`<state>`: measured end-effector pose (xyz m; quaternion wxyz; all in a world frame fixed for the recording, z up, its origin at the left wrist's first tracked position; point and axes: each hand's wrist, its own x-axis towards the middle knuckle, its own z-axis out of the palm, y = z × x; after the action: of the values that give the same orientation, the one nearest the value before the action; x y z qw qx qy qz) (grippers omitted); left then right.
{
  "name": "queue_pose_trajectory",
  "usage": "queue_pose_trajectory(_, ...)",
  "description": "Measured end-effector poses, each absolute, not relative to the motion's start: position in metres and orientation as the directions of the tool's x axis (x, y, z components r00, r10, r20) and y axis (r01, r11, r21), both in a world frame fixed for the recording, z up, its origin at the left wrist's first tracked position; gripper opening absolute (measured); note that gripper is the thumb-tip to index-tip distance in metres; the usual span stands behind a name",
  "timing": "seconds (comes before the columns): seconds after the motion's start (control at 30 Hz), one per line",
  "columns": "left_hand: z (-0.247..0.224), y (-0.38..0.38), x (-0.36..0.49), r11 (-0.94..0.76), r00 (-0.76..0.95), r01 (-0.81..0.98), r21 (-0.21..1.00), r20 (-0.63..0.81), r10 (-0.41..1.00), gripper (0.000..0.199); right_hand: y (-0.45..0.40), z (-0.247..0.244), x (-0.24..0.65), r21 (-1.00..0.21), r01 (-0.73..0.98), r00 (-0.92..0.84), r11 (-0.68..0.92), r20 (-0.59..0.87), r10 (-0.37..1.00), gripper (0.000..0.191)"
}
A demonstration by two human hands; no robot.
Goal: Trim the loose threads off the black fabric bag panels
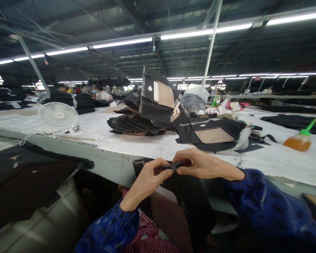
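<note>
My left hand (154, 174) and my right hand (196, 163) meet in front of me, just off the table's near edge. Thumb and fingers of each are closed on the bunched edge of a black fabric piece (197, 200). The gathered bit of edge shows between my fingertips. From there the fabric hangs down toward my lap, with a brown patch (170, 214) and a pale strip on it. Its lower part is in shadow and cannot be made out well.
Beyond my hands a white table (116, 142) carries stacked black pieces (137, 123), a piece with a beige patch (213, 135), a small white fan (58, 117) and a bottle of orange liquid (298, 141). Dark fabric (28, 182) lies at left. People sit far back.
</note>
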<state>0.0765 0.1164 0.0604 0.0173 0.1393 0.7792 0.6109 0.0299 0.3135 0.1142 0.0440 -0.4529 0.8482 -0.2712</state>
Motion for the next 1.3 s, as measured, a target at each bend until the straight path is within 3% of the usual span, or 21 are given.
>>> queue_pose_trajectory(0.23, 0.064, 0.12, 0.087, 0.253, -0.951, 0.244, 0.936, 0.18, 0.25, 0.031, 0.315, 0.114, 0.035, -0.561, -0.705, -0.594, 0.434, 0.133, -0.793, 0.027)
queue_pose_trajectory(0.43, 0.07, 0.127, 0.094, 0.298, -0.952, 0.257, 0.919, 0.188, 0.24, 0.022, 0.311, 0.11, 0.04, -0.565, -0.72, -0.588, 0.403, 0.188, -0.787, 0.015)
queue_pose_trajectory(0.53, 0.073, 0.128, 0.097, 0.275, -0.954, 0.266, 0.924, 0.21, 0.215, 0.018, 0.312, 0.11, 0.04, -0.63, -0.666, -0.618, 0.4, 0.165, -0.769, 0.01)
queue_pose_trajectory(0.63, 0.071, 0.127, 0.097, 0.212, -0.97, 0.228, 0.95, 0.203, 0.133, 0.02, 0.322, 0.117, 0.04, -0.784, -0.487, -0.673, 0.385, 0.055, -0.738, 0.023)
queue_pose_trajectory(0.73, 0.064, 0.129, 0.092, 0.293, -0.977, 0.208, 0.933, 0.214, 0.013, 0.021, 0.332, 0.124, 0.044, -0.855, -0.384, -0.758, 0.348, 0.076, -0.648, 0.042)
queue_pose_trajectory(0.8, 0.061, 0.133, 0.091, 0.348, -0.974, 0.201, 0.915, 0.224, -0.026, 0.02, 0.333, 0.122, 0.047, -0.803, -0.457, -0.758, 0.383, 0.127, -0.64, 0.048)
queue_pose_trajectory(0.9, 0.064, 0.137, 0.097, 0.28, -0.986, 0.166, 0.945, 0.163, 0.035, 0.02, 0.326, 0.109, 0.048, -0.608, -0.665, -0.659, 0.433, 0.206, -0.723, 0.045)
queue_pose_trajectory(1.0, 0.076, 0.122, 0.112, 0.063, -0.985, 0.064, 0.996, 0.053, 0.164, 0.042, 0.322, 0.101, 0.044, -0.503, -0.735, -0.628, 0.455, 0.253, -0.735, 0.021)
queue_pose_trajectory(1.07, 0.083, 0.101, 0.118, -0.005, -0.988, 0.054, 0.999, 0.054, 0.147, 0.055, 0.326, 0.102, 0.042, -0.488, -0.732, -0.644, 0.476, 0.268, -0.716, 0.016)
queue_pose_trajectory(1.17, 0.082, 0.071, 0.111, 0.155, -0.993, 0.112, 0.982, 0.104, 0.059, 0.055, 0.336, 0.109, 0.044, -0.47, -0.757, -0.626, 0.453, 0.326, -0.708, 0.02)
queue_pose_trajectory(1.3, 0.064, 0.056, 0.086, 0.355, -0.982, 0.113, 0.928, 0.049, 0.184, 0.046, 0.349, 0.108, 0.046, -0.589, -0.683, -0.69, 0.431, 0.327, -0.646, 0.029)
